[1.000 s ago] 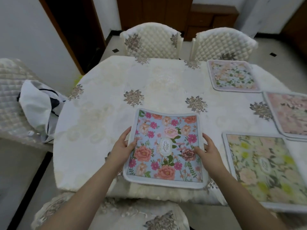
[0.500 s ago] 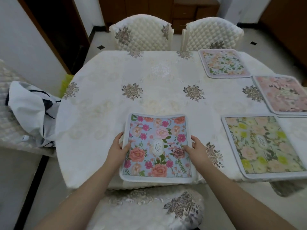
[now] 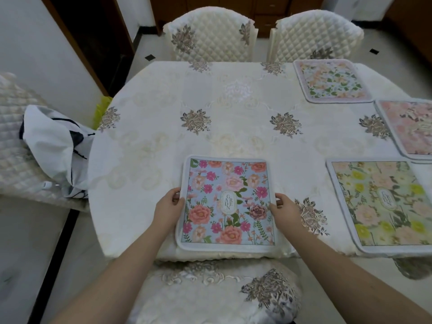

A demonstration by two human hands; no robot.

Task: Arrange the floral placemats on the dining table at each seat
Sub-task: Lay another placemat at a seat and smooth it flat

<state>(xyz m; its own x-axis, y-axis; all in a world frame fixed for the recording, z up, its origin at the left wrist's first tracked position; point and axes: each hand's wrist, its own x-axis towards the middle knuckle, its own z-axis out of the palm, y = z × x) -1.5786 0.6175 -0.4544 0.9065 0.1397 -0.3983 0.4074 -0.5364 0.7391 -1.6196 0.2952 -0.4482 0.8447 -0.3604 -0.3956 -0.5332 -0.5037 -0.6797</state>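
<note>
A blue floral placemat (image 3: pixel 228 202) lies flat near the front edge of the white-clothed dining table (image 3: pixel 233 118), in front of the near chair. My left hand (image 3: pixel 167 208) pinches its left edge and my right hand (image 3: pixel 284 210) pinches its right edge. A yellow-green floral placemat (image 3: pixel 383 204) lies to the right at the front edge. Beyond that one a pink placemat (image 3: pixel 411 129) sits at the right edge, partly cut off. A pale floral placemat (image 3: pixel 330 81) lies at the far right before a far chair.
Two quilted cream chairs (image 3: pixel 210 36) (image 3: pixel 315 36) stand at the far side. The near chair's seat (image 3: pixel 217 291) is right below the table edge. A chair on the left (image 3: pixel 14 141) carries a white cloth with dark lines (image 3: pixel 56 148). A dark doorway is at the back left.
The blue placemat has been lowered and now lies flat on the table at its front edge. Both hands stay at its side edges. The view has tilted slightly down.
</note>
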